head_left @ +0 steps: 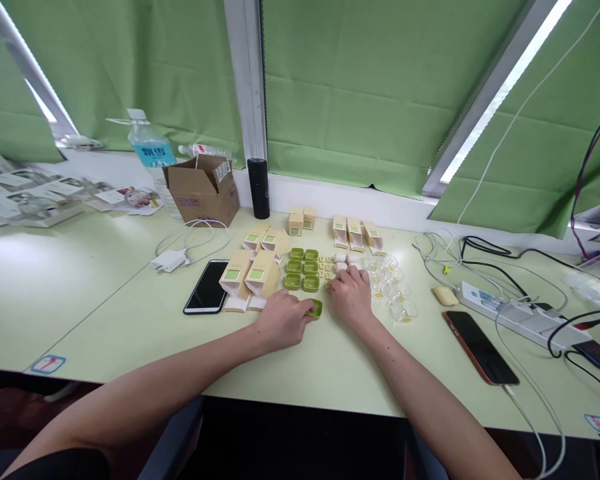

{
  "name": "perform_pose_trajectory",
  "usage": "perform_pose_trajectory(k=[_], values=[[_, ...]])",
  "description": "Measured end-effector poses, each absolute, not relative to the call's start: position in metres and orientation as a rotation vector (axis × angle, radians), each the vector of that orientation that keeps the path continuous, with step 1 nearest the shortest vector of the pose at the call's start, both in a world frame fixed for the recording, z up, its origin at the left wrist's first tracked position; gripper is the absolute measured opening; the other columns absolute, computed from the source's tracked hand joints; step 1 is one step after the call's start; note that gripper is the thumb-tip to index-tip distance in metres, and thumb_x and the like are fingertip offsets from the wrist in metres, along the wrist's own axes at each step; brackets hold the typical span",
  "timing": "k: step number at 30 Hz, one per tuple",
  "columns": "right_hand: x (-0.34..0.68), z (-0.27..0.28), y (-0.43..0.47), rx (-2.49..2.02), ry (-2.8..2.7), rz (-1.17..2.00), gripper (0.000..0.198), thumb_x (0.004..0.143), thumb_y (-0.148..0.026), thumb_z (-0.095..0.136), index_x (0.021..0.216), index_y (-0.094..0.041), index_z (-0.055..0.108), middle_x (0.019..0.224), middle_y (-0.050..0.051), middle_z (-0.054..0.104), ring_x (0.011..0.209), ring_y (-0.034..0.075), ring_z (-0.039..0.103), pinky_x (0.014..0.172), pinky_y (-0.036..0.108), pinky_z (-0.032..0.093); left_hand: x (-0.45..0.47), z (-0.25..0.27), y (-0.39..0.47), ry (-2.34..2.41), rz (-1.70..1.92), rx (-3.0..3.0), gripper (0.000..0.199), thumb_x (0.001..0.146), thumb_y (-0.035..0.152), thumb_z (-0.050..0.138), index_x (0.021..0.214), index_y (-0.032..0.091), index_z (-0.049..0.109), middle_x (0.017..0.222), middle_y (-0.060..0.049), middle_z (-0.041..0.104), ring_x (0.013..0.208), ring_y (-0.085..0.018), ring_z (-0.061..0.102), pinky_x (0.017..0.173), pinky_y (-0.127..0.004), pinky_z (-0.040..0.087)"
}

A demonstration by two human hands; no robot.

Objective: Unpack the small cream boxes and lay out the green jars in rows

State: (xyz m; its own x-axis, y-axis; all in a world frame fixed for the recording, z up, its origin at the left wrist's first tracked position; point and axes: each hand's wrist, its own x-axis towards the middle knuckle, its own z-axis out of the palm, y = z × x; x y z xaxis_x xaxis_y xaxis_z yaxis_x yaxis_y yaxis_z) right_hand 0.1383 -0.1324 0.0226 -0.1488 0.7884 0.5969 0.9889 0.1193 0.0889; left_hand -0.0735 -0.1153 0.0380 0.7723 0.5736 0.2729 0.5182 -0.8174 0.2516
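Note:
My left hand [285, 319] is closed on the edge of a small green tray [318, 308] low on the table. Beyond it, several matching green trays [293, 281] stand in two columns. My right hand [351, 293] is at the small yellow pieces [327, 260], its fingertips bent down and together; what they hold, if anything, is too small to make out. Pale pink pieces [340, 258] lie just past its fingers. To its right are several clear plastic covers [403, 309] with yellow bits.
Open cream boxes [263, 270] stand left of the trays, beside a phone [207, 287]. More boxes [355, 233] stand behind. A cardboard carton [200, 197] and black bottle [259, 189] are at the back; a power strip [510, 313] and second phone [481, 347] lie right.

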Motion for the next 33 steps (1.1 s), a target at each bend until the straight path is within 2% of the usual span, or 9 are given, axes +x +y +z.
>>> perform_pose_trajectory(k=[4,9,33], values=[[0.138,0.022,-0.132,-1.711,-1.991,-0.677,0.017,0.083,-0.013,0.070,0.069,-0.020,0.075,0.076,0.008,0.066,0.087,0.024,0.046,0.077,0.039,0.028,-0.074,0.036,-0.111,0.899,0.504,2.831,0.015,0.089,0.018,0.055,0.085,0.020,0.069,0.067,-0.005,0.071,0.062,-0.022,0.065,0.067,-0.033,0.040],[0.139,0.020,-0.131,-1.711,-1.998,-0.714,0.022,0.084,-0.009,0.066,0.067,-0.020,0.075,0.075,0.008,0.067,0.087,0.023,0.047,0.077,0.039,0.027,-0.074,0.032,-0.108,0.931,0.520,2.830,0.017,0.090,0.018,0.054,0.087,0.021,0.070,0.068,-0.005,0.072,0.063,-0.022,0.065,0.068,-0.034,0.040],[0.141,0.017,-0.129,-1.789,-2.026,-0.670,0.021,0.087,-0.010,0.063,0.072,-0.018,0.075,0.080,0.009,0.067,0.090,0.023,0.044,0.079,0.039,0.024,-0.072,0.025,-0.104,0.972,0.551,2.825,0.017,0.094,0.022,0.056,0.088,0.021,0.072,0.070,-0.003,0.073,0.065,-0.021,0.067,0.068,-0.032,0.042]])
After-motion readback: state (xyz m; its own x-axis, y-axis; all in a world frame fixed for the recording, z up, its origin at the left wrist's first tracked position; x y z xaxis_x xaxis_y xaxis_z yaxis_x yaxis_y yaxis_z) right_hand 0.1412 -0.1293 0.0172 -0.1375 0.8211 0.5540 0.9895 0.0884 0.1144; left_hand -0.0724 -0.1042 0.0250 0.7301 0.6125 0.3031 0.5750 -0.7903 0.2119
